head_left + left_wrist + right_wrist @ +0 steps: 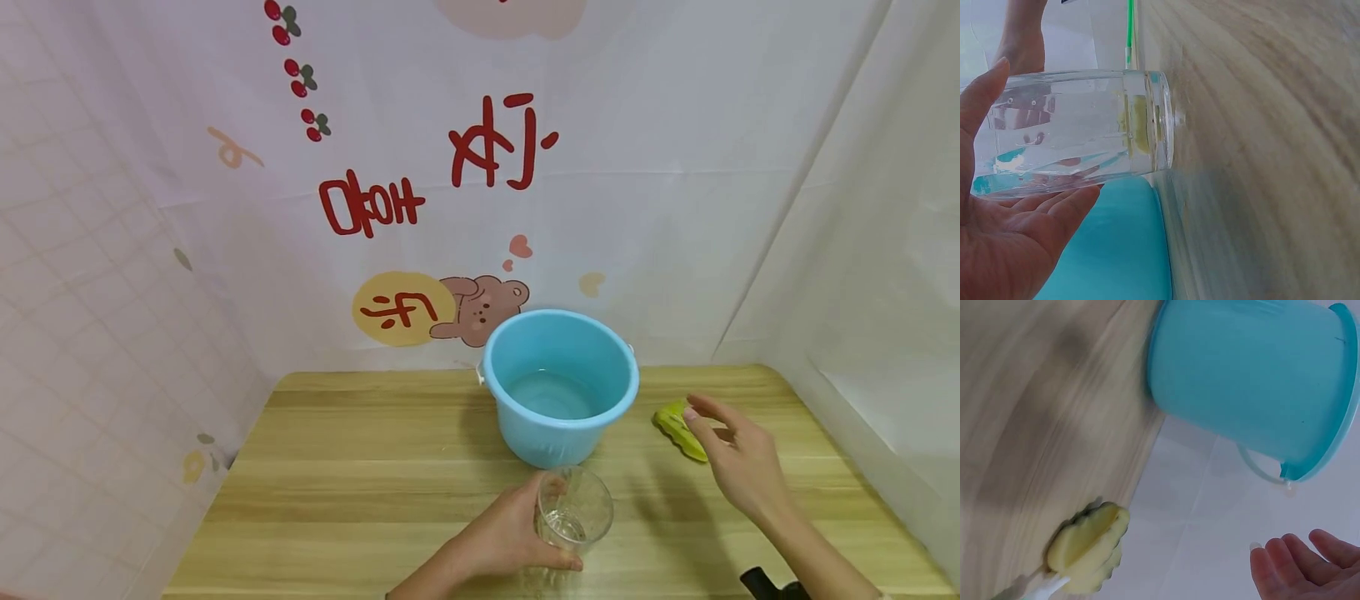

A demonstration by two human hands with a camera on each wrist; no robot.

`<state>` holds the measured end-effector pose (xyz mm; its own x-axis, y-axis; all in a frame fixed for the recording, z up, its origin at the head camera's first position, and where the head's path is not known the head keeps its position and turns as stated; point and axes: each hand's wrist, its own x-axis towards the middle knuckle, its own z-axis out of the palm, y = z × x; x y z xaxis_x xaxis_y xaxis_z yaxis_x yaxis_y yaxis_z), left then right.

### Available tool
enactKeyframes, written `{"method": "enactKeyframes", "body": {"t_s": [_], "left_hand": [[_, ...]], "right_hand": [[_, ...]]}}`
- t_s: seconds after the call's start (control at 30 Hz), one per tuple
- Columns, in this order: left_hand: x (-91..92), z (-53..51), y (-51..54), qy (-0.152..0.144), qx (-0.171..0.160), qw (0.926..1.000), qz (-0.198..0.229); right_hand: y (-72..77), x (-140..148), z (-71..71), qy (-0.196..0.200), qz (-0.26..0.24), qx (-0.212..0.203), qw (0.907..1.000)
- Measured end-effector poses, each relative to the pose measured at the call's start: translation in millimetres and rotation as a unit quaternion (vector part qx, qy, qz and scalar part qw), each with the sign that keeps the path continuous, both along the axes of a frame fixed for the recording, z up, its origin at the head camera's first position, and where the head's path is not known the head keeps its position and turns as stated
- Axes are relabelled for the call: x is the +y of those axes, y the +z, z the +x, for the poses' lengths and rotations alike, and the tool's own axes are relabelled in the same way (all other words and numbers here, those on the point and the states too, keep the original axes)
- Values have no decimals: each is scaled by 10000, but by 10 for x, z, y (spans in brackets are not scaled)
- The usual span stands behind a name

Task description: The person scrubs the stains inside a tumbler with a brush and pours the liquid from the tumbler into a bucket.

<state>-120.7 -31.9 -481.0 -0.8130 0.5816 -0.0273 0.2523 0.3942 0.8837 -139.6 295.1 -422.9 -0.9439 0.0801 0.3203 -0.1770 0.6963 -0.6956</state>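
My left hand (510, 529) holds a clear drinking glass (576, 508) in front of the bucket, thumb on one side and fingers on the other. In the left wrist view the glass (1079, 128) stands with its base at the tabletop, and its wall is see-through. Over the right side of the table is my right hand (742, 458), fingers loosely bent and holding nothing. Just beyond its fingertips in the head view lies a yellow-green sponge brush (678, 427). The right wrist view shows the brush's scalloped sponge head (1088, 550) and part of a white stem (1047, 589), apart from the right hand (1307, 569).
A light-blue bucket (561, 429) with water (555, 394) in it stands behind the glass. The wooden table (360, 475) ends against a printed white cloth (660, 250). A black object (761, 583), partly cut off, is at the lower right near the right forearm.
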Motion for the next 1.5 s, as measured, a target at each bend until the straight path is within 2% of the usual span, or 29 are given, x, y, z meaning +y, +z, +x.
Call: {"method": "enactKeyframes", "body": {"t_s": [0.3, 0.8, 1.27, 1.5], "left_hand": [[-7, -5, 25, -42, -35, 10000, 62], [-12, -8, 24, -70, 77, 9998, 156], [-7, -10, 8, -147, 21, 9996, 231], [-7, -14, -10, -113, 63, 9996, 239]], "right_hand": [[49, -202, -105, 162, -21, 40, 9999], [16, -454, -281, 452, -299, -268, 9982], [-36, -617, -415, 457, -1044, -620, 9916], [-89, -659, -454, 305, -1109, -469, 9923]]}}
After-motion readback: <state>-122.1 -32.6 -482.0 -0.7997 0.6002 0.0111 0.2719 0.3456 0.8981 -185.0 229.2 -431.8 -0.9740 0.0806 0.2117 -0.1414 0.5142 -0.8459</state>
